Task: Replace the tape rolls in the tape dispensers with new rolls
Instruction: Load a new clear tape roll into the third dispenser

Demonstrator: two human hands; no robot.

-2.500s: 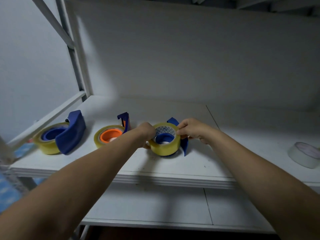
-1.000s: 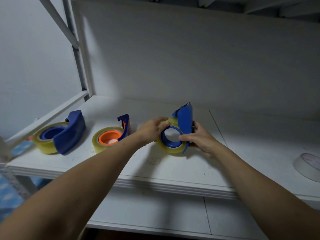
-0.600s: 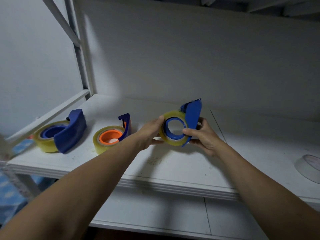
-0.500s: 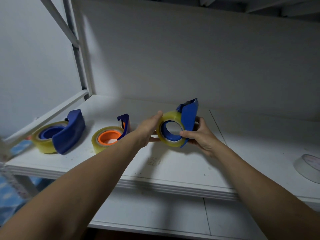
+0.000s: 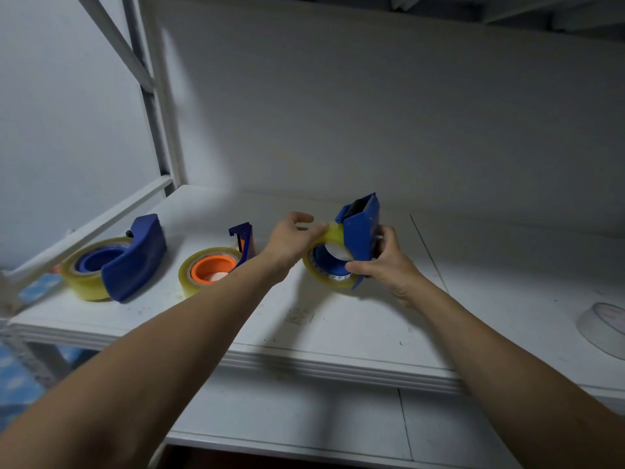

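White shelf board (image 5: 338, 350) up front, with a flat white tape roll (image 5: 605, 328) lying well off to the right of the grip. The right hand (image 5: 382, 265) is clamped round the blue plastic tape dispenser (image 5: 360, 235), thumb on the front, fingers behind. The yellowish clear tape roll (image 5: 329, 282) sits in it, stood on edge, and the left hand (image 5: 291, 242) pinches that roll's top edge. Left of the grip there's an orange-cored tape roll (image 5: 209, 269) in its blue holder, then a chunky blue dispenser (image 5: 132, 255) further left, both lying flat.
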